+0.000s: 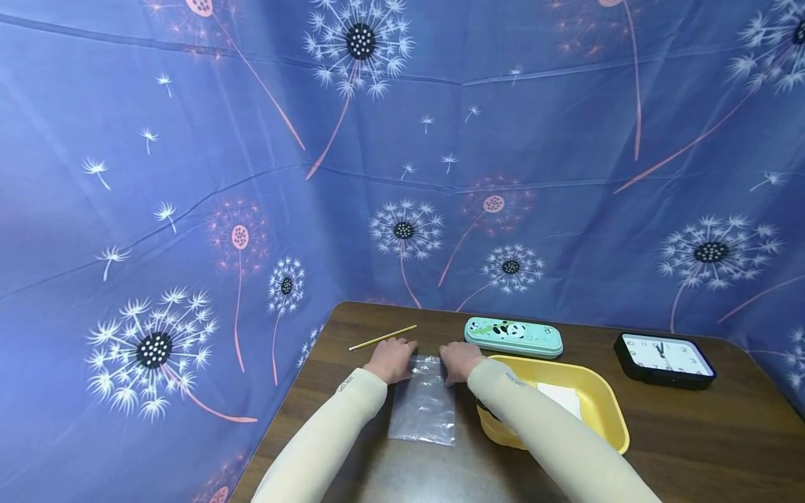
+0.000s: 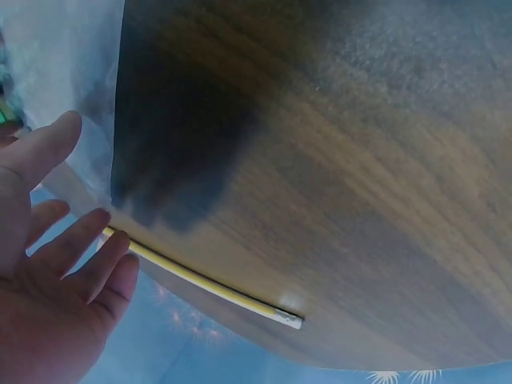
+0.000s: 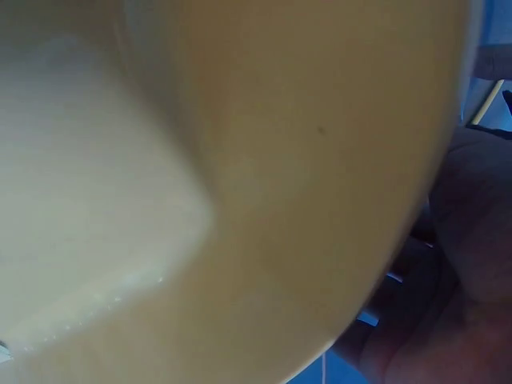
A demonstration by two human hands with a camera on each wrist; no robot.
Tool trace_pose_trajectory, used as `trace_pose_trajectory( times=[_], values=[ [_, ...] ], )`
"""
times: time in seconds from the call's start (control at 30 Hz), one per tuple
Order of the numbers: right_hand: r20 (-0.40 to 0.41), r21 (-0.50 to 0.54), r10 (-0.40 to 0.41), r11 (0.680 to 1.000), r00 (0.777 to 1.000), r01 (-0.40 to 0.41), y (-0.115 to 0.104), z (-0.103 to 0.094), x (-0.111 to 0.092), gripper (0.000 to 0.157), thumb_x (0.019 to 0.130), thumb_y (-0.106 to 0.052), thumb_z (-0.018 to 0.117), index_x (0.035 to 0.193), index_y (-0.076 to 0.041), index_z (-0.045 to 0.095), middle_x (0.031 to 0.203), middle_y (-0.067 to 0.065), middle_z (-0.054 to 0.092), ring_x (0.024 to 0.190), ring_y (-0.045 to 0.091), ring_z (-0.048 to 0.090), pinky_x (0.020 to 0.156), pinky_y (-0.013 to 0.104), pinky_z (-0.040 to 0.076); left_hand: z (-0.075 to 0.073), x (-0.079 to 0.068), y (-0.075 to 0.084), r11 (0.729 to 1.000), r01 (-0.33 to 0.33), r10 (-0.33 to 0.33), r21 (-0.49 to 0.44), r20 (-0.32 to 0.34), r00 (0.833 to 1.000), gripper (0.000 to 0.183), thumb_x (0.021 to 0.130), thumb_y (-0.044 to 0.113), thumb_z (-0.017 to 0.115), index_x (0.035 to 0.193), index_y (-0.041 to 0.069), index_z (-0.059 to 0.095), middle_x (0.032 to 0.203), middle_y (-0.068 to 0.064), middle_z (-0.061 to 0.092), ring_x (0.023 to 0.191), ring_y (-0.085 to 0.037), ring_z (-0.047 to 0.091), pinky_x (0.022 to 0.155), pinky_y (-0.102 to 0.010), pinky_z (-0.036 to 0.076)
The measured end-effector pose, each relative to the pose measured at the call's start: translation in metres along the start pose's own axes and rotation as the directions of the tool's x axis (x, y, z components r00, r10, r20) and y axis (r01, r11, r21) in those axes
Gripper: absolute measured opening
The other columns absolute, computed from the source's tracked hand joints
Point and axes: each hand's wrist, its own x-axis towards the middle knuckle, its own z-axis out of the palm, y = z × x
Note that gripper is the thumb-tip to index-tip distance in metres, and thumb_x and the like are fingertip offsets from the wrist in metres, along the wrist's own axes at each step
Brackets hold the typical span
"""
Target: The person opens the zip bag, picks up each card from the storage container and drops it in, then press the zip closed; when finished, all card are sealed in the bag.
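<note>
A clear plastic bag (image 1: 423, 412) lies flat on the brown wooden table. My left hand (image 1: 390, 360) is at its upper left corner. In the left wrist view, that hand's thumb stands apart from its loosely bent fingers, beside the clear plastic. At the bag's upper right corner is my right hand (image 1: 461, 361), next to the yellow bin (image 1: 605, 402). The right wrist view shows the right hand in shadow, partly hidden behind the bin's rim. A yellow pencil (image 2: 210, 284) lies just beyond the left hand.
A mint green pencil case (image 1: 512, 337) with pandas lies behind the bin. White paper (image 1: 562, 398) sits inside the bin, under the right forearm. A black-framed clock (image 1: 666, 360) is at the right. Blue dandelion-print fabric (image 1: 377, 161) hangs along the table's back and left.
</note>
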Motion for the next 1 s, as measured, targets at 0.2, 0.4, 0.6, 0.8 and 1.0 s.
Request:
trace_pose_trajectory(
  times=[0.2,0.4,0.6,0.8,1.0],
  values=[
    [-0.03,-0.008,-0.012,1.0,0.999,0.012,0.001,0.002,0.0,0.049,0.071,-0.029,0.097,0.102,-0.006,0.068,0.1,0.012,0.069,0.097,0.033,0.069,0.078,0.05,0.058,0.006,0.0,0.002,1.0,0.006,-0.007,0.03,0.012,1.0,0.053,0.08,0.033,0.089,0.125,0.013,0.068,0.115,-0.009,0.069,0.105,-0.031,0.065,0.09,-0.045,0.052],
    [-0.06,-0.016,-0.014,1.0,0.998,0.013,0.002,0.005,-0.001,0.045,0.069,-0.03,0.098,0.097,-0.008,0.071,0.097,0.011,0.066,0.091,0.032,0.069,0.075,0.05,0.058,0.002,-0.002,0.006,0.999,0.018,-0.019,0.029,0.043,0.999,0.058,0.082,0.036,0.09,0.129,0.011,0.067,0.123,-0.011,0.064,0.11,-0.031,0.063,0.092,-0.045,0.052],
    [-0.107,-0.017,-0.011,1.0,0.994,0.009,0.003,0.013,-0.003,0.049,0.065,-0.03,0.099,0.099,-0.008,0.072,0.098,0.012,0.062,0.088,0.033,0.068,0.073,0.049,0.058,0.001,-0.005,0.011,0.999,0.019,-0.02,0.028,0.025,0.999,0.038,0.085,0.024,0.084,0.118,0.011,0.071,0.116,-0.009,0.066,0.105,-0.03,0.066,0.087,-0.045,0.054],
    [-0.194,-0.006,-0.044,0.999,0.98,0.043,0.008,0.011,-0.011,0.035,0.069,-0.022,0.096,0.09,-0.008,0.071,0.092,0.012,0.065,0.083,0.035,0.069,0.07,0.051,0.058,-0.001,-0.003,0.011,0.998,-0.044,0.049,0.034,-0.141,0.989,0.013,0.082,0.009,0.079,0.092,0.012,0.072,0.094,-0.006,0.068,0.084,-0.027,0.07,0.073,-0.042,0.056],
    [-0.379,0.078,-0.089,0.989,0.921,0.128,0.018,-0.003,-0.016,0.023,0.078,-0.006,0.077,0.068,-0.013,0.057,0.069,0.005,0.064,0.063,0.028,0.066,0.057,0.05,0.054,-0.014,0.004,0.007,0.996,-0.084,0.076,-0.008,-0.337,0.938,0.016,0.08,0.005,0.077,0.076,0.016,0.066,0.081,-0.001,0.063,0.073,-0.025,0.067,0.064,-0.04,0.052]
  ],
)
